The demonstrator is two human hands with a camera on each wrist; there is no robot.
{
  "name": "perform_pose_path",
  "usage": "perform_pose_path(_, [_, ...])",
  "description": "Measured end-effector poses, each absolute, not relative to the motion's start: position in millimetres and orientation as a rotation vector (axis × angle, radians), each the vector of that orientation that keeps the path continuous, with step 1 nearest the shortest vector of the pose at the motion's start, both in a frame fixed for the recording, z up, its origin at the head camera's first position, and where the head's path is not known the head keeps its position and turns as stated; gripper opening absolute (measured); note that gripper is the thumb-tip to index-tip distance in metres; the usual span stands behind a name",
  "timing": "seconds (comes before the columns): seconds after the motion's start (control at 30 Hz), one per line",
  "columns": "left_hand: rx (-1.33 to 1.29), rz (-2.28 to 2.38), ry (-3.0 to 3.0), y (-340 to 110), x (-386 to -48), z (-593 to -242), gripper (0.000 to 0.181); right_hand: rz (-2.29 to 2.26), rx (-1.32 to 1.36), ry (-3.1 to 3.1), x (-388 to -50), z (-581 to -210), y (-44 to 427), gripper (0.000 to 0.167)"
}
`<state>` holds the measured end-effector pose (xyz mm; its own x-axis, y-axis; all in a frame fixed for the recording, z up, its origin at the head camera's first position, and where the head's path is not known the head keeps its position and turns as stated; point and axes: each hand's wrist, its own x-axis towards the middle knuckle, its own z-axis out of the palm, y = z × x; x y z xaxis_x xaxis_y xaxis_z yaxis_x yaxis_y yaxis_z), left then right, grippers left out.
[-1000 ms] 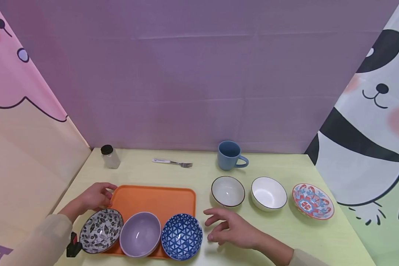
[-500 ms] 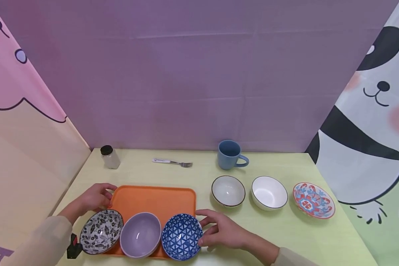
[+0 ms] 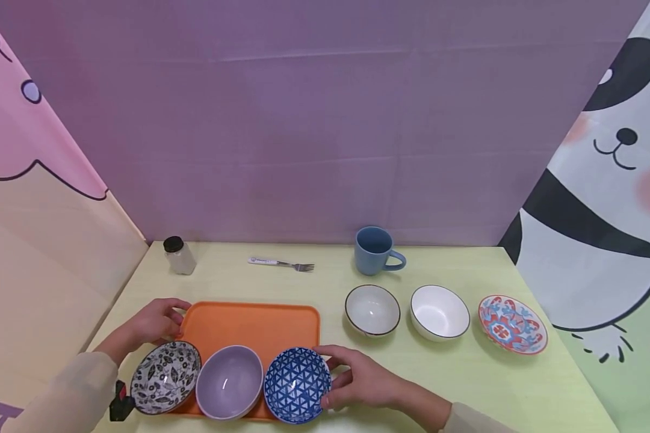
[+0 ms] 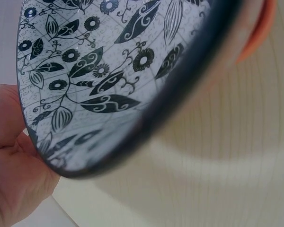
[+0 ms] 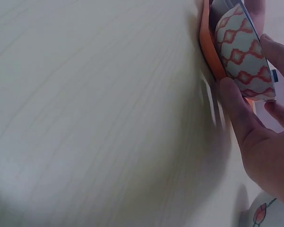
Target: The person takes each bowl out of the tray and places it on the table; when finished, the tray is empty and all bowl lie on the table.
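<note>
- Right hand (image 3: 363, 379): fingers curved round the blue triangle-patterned bowl (image 3: 297, 385), at the orange tray (image 3: 249, 325)'s near right corner.
- Left hand (image 3: 154, 320) at the tray's left edge; can't tell whether its fingers grip.
- Fork (image 3: 264, 261): handle markings too small to read.

A glossy glaze is seen on the floral bowl (image 3: 165, 377) and blue-patterned bowl (image 3: 297, 383), smooth plastic on the orange tray (image 3: 251, 322).

We look into a screened booth, like a staged set: creased purple cloth (image 3: 314, 132) behind, a pink cartoon panel (image 3: 27, 138) left, a panda panel (image 3: 596, 264) right, pale counter (image 3: 509, 385) between.
</note>
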<state>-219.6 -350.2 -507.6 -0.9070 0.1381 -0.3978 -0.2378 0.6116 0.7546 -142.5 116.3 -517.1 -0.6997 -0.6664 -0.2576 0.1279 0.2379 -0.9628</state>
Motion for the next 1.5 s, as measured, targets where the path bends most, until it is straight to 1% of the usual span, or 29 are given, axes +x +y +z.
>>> perform_pose_path(0.17, [-0.081, 1.221, 2.425, -352, -221, -512, 0.058, -1.539, -0.487, 1.838, -142, -514, 114, 0.083])
perform_pose_path(0.43, [-0.083, 1.211, 2.435, -354, -223, -516, 0.058, -1.614, -0.391, 1.769, -143, -512, 111, 0.081])
perform_pose_path(0.7, [-0.095, 1.207, 2.431, -355, -224, -517, 0.058, -1.704, -0.284, 1.705, -141, -517, 108, 0.066])
perform_pose_path(1.0, [-0.085, 1.234, 2.421, -354, -222, -513, 0.057, -1.737, -0.232, 1.689, -140, -513, 110, 0.065])
perform_pose_path(1.23, [-0.085, 1.221, 2.441, -353, -221, -515, 0.057, -1.761, -0.226, 1.68, -139, -504, 118, 0.063])
perform_pose_path(1.5, [-0.07, 1.229, 2.435, -351, -221, -511, 0.057, -1.765, -0.197, 1.67, -139, -496, 143, 0.064])
